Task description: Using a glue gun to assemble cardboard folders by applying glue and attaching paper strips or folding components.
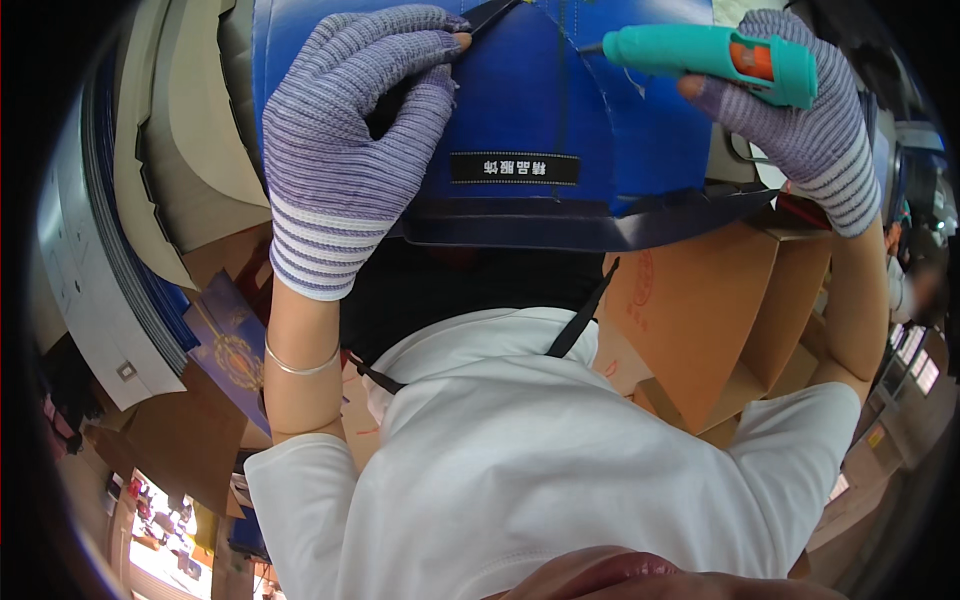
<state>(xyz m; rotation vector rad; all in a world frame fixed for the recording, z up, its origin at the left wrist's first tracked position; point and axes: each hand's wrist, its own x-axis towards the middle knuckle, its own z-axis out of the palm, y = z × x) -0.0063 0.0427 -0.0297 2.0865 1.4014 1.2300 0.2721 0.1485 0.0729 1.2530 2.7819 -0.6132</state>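
A glossy blue cardboard panel (500, 110) lies in front of me, with a black printed label (515, 169) near its close edge. Along that edge runs a dark navy flap (520, 228). My left hand (365, 130), in a purple-and-white striped knit glove with bare fingertips, pinches the end of a dark strip (490, 15) at the panel's far side. In my right hand (800, 125), gloved the same way, is a teal glue gun (690, 52) with an orange part in its body. Its dark nozzle points left, close over the blue surface; whether it touches cannot be made out.
Brown cardboard boxes (700, 310) stand at the right, by my body. Curved beige boards (215, 110) and a stack of grey sheets (100, 250) are on the left. A purple printed piece with a gold pattern (235, 340) sits below them. Far right, a blurred person is visible.
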